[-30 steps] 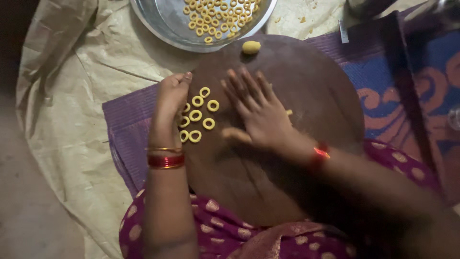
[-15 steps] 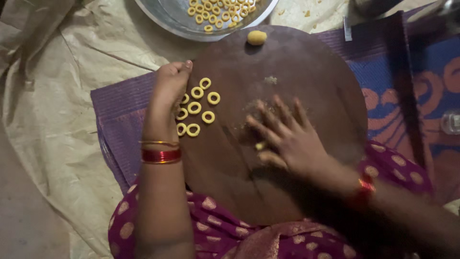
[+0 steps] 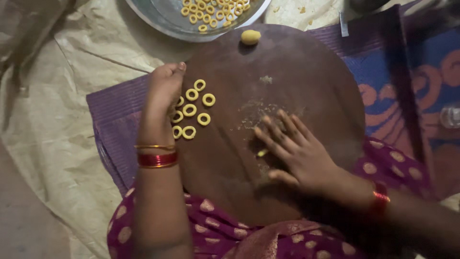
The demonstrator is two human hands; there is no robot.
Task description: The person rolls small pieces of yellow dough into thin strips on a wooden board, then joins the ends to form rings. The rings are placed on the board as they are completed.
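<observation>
A round dark wooden board [image 3: 306,72] rests on my lap. My right hand [image 3: 297,151] lies flat on it with fingers spread, pressing a thin yellow strip of dough [image 3: 261,153] whose end shows under the fingers. My left hand [image 3: 164,88] rests curled at the board's left edge, touching a cluster of several small yellow dough rings [image 3: 191,110]. A small yellow dough ball [image 3: 250,37] sits at the board's far edge. Crumbs [image 3: 258,112] dust the board's middle.
A round metal plate [image 3: 167,21] holding several more dough rings [image 3: 211,9] stands beyond the board. Crumpled beige paper [image 3: 57,110] covers the floor at the left. A purple cloth [image 3: 115,120] and a blue patterned mat [image 3: 421,81] lie under the board.
My right hand has slid toward me down the board, rolling the dough strip under its fingers. My left hand has stayed by the rings.
</observation>
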